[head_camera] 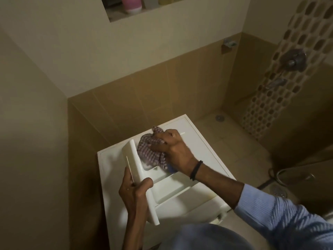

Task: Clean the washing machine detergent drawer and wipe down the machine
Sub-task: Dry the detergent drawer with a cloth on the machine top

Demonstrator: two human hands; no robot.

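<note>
Gripping the front panel of the detergent drawer (162,184), my left hand (134,191) is holding it over the washing machine (207,154), long axis running from lower left to upper right. My right hand (173,150) is clenching a checked cloth (150,150) into its far compartment. Tiled wall (162,87) is standing behind.

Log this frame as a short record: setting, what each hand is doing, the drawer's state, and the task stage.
setting: tiled bathroom, white washing machine seen from above
left hand: grips the front panel of the detachable detergent drawer, held over the machine top
right hand: presses a checked cloth into a drawer compartment
drawer state: out of the machine, compartments facing up
wrist: dark band on the right wrist
task stage: drawer being wiped
</note>
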